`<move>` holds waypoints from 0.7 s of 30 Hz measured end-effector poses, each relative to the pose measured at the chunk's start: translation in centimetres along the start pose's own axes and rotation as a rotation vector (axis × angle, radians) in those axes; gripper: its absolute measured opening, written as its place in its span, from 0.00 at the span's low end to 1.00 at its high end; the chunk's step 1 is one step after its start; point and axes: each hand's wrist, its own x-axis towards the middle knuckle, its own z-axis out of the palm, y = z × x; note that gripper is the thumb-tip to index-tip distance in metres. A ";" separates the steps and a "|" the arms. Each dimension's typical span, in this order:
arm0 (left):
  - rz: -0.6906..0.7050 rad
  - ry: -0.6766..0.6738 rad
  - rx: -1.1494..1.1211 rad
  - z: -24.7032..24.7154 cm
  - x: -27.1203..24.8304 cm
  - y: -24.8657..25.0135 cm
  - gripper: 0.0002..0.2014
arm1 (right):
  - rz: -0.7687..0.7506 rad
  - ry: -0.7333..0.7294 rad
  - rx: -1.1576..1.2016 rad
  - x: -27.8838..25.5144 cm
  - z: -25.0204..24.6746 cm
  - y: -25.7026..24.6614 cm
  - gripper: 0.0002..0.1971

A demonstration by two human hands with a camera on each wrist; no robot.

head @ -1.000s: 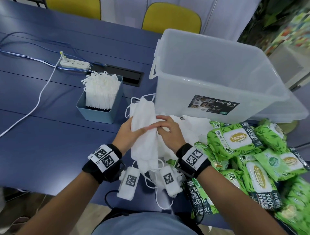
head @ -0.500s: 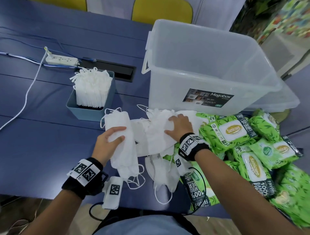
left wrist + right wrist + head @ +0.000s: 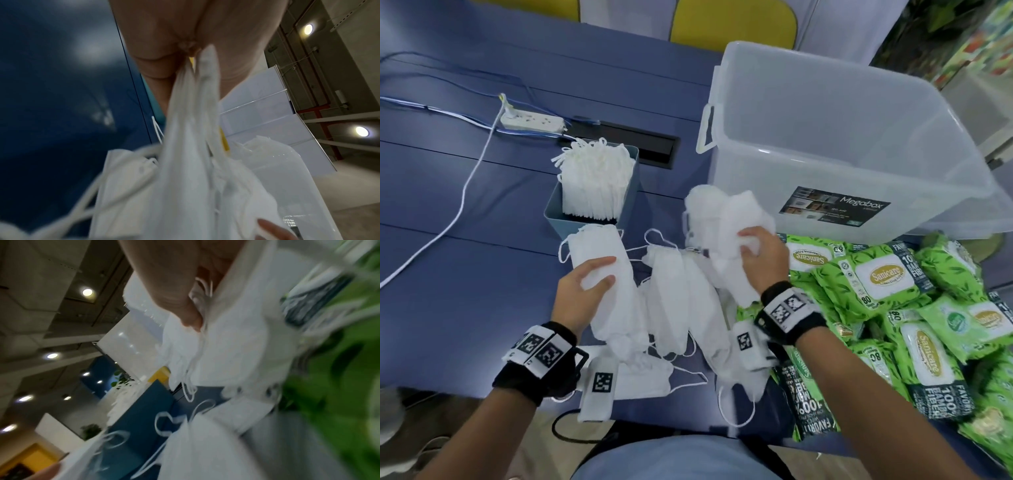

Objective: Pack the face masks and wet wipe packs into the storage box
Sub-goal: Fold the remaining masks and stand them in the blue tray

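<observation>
The storage box (image 3: 835, 144) sits just beyond my right hand (image 3: 763, 260), open-topped, and from what I can see nothing is in it yet, so I judge the packing has barely begun. To the right of that hand the green wet wipe packs (image 3: 887, 284) lie heaped on the blue table (image 3: 465, 281), close against the box front, handy for later. Beyond my left hand (image 3: 580, 291) a small teal bin (image 3: 626, 192) holds more masks standing on edge, well short of the box. Between my hands loose face masks (image 3: 674, 287) lie spread flat, ear loops trailing toward me. My right hand is clenched round a rumpled bunch of masks (image 3: 726, 219), raised near the box's front wall, probably so it can clear the rim. My left hand has fingers and thumb curled about a neater stack of masks (image 3: 599, 246), which seems to rest low near the table, likely keeping it squared. Past the bin a power strip (image 3: 530, 121) and its white cable (image 3: 469, 181) lie clear of the route; only the tall box wall and dangling loops stand in the way.
</observation>
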 end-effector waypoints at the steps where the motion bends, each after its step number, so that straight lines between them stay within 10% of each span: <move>1: 0.008 0.012 0.019 -0.5 0.1 -0.1 0.13 | 0.042 0.000 -0.045 0.6 -0.4 0.7 0.18; 4: 0.036 0.053 0.063 -1.9 0.3 -0.5 0.14 | 0.042 -0.006 -0.253 0.4 -0.6 2.0 0.31; 7: 0.047 0.086 0.062 -3.1 0.2 -0.7 0.14 | -0.313 0.039 -0.332 -2.9 1.6 1.1 0.26; 10: 0.038 0.115 0.045 -3.8 0.4 -0.7 0.14 | -0.630 -0.429 -0.275 -7.5 5.2 -0.9 0.18; 13: 0.032 0.125 0.020 -3.8 0.7 -0.5 0.14 | -0.636 -1.007 -0.425 -11.1 8.1 -3.5 0.28; 21: 0.080 0.091 -0.047 -2.8 0.7 0.5 0.15 | -0.516 -0.981 -0.558 -12.2 10.9 -4.0 0.32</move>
